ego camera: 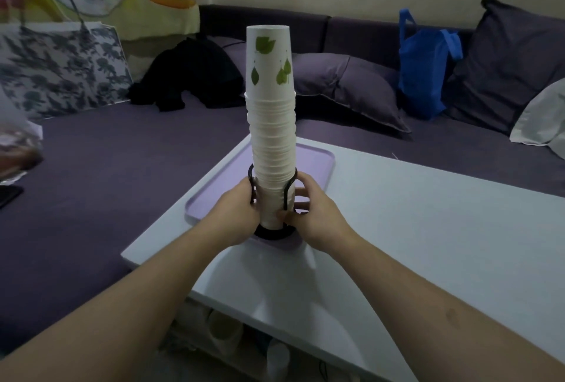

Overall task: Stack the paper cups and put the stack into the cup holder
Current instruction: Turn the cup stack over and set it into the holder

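— One tall stack of paper cups [271,112] is what I have in front of me, upside down, base of the top cup uppermost, and it already stands in the black wire cup holder [273,230]. Taking that holder as my mark: the white table [428,228] spreads out beneath it and away to its right, and the lilac tray [324,164] lies directly under it, with the holder near the tray's front edge.

— So the job is finished?

— Nearly, by my judgement. I see no loose cups on the table, so the stacking looks done, and the stack's lower end sits inside the holder's uprights down to the ring base. What seems left is to steady it, check it stands straight, and let go.

— And your hands?

— Both are at the holder's foot. My left hand [241,207] is curled round the left side of the stack and the wire there. My right hand [308,207] wraps the right side, fingers bent round the cups and thumb pressing the front near the base. Neither hand is slack; both clasp the stack through the holder.
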